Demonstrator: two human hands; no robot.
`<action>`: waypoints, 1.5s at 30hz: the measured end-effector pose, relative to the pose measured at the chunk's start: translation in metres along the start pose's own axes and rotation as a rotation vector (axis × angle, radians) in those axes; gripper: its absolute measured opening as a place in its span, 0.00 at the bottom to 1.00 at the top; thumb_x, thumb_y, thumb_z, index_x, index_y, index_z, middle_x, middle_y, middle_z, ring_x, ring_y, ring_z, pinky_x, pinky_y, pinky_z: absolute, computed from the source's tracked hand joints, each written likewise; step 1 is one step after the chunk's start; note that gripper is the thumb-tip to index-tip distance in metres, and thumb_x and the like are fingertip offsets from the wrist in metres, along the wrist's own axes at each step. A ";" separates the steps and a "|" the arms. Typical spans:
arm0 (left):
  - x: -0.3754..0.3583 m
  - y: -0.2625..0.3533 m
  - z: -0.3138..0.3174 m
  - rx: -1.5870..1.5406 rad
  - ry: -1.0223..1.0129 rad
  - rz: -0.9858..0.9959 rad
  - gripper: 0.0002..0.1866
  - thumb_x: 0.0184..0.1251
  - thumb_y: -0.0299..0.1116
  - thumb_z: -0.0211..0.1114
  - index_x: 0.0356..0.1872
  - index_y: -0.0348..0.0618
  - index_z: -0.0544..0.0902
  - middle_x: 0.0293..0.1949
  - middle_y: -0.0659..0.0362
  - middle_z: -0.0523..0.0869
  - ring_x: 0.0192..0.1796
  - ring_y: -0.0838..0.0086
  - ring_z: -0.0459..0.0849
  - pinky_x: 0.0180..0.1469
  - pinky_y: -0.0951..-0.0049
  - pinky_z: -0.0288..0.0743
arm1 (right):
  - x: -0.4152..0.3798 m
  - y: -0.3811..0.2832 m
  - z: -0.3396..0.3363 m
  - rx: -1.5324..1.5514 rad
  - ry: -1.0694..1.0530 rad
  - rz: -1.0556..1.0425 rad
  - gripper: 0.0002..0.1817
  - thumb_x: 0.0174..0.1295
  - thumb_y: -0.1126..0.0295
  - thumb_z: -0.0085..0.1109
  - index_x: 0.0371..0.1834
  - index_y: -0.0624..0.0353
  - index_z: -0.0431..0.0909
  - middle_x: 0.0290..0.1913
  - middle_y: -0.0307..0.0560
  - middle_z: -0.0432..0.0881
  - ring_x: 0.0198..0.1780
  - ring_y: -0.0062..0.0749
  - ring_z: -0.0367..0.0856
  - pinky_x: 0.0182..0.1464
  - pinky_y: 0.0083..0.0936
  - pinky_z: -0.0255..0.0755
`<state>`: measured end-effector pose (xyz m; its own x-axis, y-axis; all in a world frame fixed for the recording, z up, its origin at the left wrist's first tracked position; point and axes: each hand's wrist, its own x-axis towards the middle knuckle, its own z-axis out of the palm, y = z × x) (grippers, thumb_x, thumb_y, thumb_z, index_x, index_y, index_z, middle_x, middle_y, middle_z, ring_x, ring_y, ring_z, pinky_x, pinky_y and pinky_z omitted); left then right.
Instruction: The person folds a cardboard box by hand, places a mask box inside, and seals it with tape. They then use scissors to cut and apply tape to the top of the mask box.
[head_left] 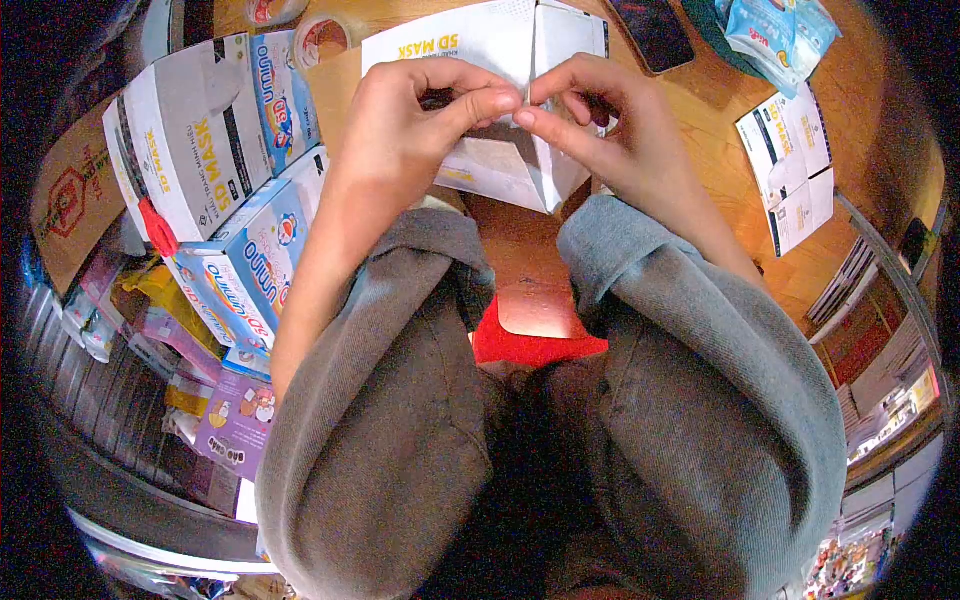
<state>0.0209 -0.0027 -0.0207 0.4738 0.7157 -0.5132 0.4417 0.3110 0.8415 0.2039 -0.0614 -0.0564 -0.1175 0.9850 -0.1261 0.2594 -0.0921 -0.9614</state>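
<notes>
White mask box [445, 25]: beneath and just beyond both hands, printed "5D MASK" on its far panel; an upright edge runs down to where the fingertips meet.
Left hand [415, 125]: thumb and forefinger drawn nearly together at that edge, other fingers curled under; whether board or something thin is caught between them, I cannot tell.
Right hand [620, 125]: thumb and forefinger tips a small gap apart, facing the left ones and almost touching them; what they have hold of is hidden.
Pinch: best kept light and right at the edge, I judge, since thin carton board probably creases or tears if tugged.
Pull: should be even from both sides, one hand steadying while the other works, so the box does not skid or buckle.
Box walls: worth keeping the palms off them, as pressure there could crush the panels.
Left of the hands: upright white mask cartons [200, 145] and blue Ummino boxes [245, 265], well clear of the left wrist; elbows need care there.
Right of the hands: a white printed carton [790, 165] lies on the wooden surface [700, 130].
Beyond the right hand: a dark phone [650, 32] and a blue packet [785, 40], near the box but apart from it.
</notes>
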 end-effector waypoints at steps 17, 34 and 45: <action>-0.006 0.009 0.006 0.226 0.023 0.063 0.10 0.63 0.34 0.64 0.37 0.35 0.83 0.34 0.62 0.84 0.38 0.82 0.79 0.43 0.80 0.73 | -0.001 0.001 0.001 -0.030 0.019 -0.025 0.10 0.53 0.63 0.65 0.29 0.58 0.81 0.16 0.36 0.64 0.20 0.21 0.66 0.22 0.22 0.59; -0.007 0.018 0.001 0.345 0.074 0.220 0.08 0.57 0.29 0.67 0.35 0.36 0.85 0.32 0.58 0.86 0.36 0.78 0.82 0.41 0.79 0.74 | 0.000 -0.002 -0.003 -0.057 0.020 -0.005 0.11 0.54 0.62 0.66 0.31 0.59 0.81 0.20 0.40 0.71 0.22 0.24 0.68 0.25 0.23 0.62; -0.002 0.008 0.006 0.255 0.038 0.094 0.10 0.61 0.33 0.65 0.35 0.34 0.83 0.28 0.64 0.82 0.31 0.84 0.77 0.37 0.83 0.71 | 0.000 -0.002 -0.003 -0.077 0.023 -0.052 0.10 0.54 0.64 0.65 0.30 0.59 0.81 0.22 0.43 0.73 0.22 0.27 0.70 0.26 0.23 0.64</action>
<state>0.0277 -0.0054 -0.0136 0.4946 0.7586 -0.4240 0.5771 0.0781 0.8129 0.2064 -0.0608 -0.0537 -0.1110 0.9913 -0.0702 0.3266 -0.0304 -0.9447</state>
